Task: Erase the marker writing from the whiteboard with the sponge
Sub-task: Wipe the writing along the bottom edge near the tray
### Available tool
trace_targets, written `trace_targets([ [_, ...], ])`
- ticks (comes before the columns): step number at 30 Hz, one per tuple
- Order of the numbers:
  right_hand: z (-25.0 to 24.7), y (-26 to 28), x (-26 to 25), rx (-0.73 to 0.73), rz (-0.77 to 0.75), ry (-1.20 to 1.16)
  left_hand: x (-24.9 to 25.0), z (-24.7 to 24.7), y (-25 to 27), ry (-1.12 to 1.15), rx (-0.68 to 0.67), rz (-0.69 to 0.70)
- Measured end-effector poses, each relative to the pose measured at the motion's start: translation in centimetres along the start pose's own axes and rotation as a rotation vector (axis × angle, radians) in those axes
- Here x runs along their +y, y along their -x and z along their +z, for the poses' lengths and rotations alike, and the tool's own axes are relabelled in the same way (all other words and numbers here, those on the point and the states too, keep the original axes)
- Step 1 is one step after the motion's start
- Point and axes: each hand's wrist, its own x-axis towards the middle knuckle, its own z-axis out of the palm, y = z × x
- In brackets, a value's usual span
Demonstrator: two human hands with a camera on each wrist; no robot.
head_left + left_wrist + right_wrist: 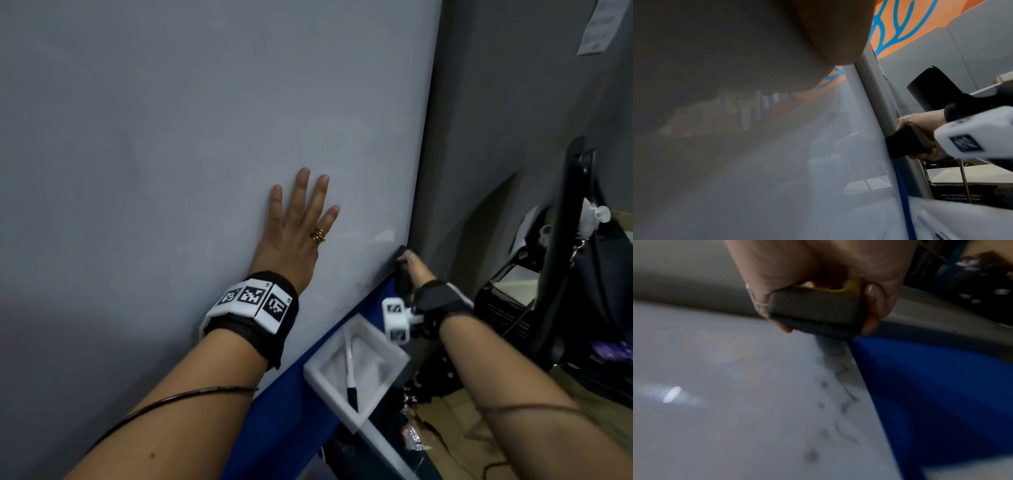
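Observation:
The whiteboard (pixel 205 137) fills most of the head view. My left hand (pixel 301 219) lies flat on it with straight, spread fingers. My right hand (pixel 414 267) grips a dark sponge (pixel 402 270) at the board's lower right corner, by the blue bottom edge (pixel 291 394). In the right wrist view the fingers (pixel 871 308) curl round the sponge (pixel 816 313), which has a yellow backing; faint grey marker smudges (pixel 838 394) remain on the board (pixel 715 402) beside the blue edge (pixel 931 394). In the left wrist view the sponge (pixel 902 144) touches the board's right edge.
A white tray (pixel 356 366) holding a marker pen (pixel 351 373) hangs on the blue edge below the right hand. A grey wall (pixel 513 102) borders the board on the right. Black equipment and a bag (pixel 582 274) crowd the right side.

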Motion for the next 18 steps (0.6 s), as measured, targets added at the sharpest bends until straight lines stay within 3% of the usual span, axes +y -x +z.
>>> trace_targets([
  [1,-0.8,-2.3,0.7,-0.006,0.002,0.009,0.0,-0.1,0.0,0.000,-0.012,0.008],
  [3,-0.9,-1.4,1.4,-0.026,0.017,0.038,0.1,-0.2,0.0,-0.002,-0.017,0.014],
  [6,1.8,6.2,2.8,-0.078,0.091,0.043,0.2,-0.1,0.0,-0.010,-0.021,0.015],
  [10,3.7,12.4,5.8,-0.217,0.128,0.037,0.1,-0.1,0.1,-0.003,-0.026,-0.004],
  [14,3.9,11.5,5.1,-0.189,0.116,0.001,0.1,-0.3,0.1,-0.010,-0.057,-0.003],
  [18,2.0,5.4,2.3,-0.079,0.079,-0.134,0.2,-0.4,0.1,0.003,-0.043,0.008],
])
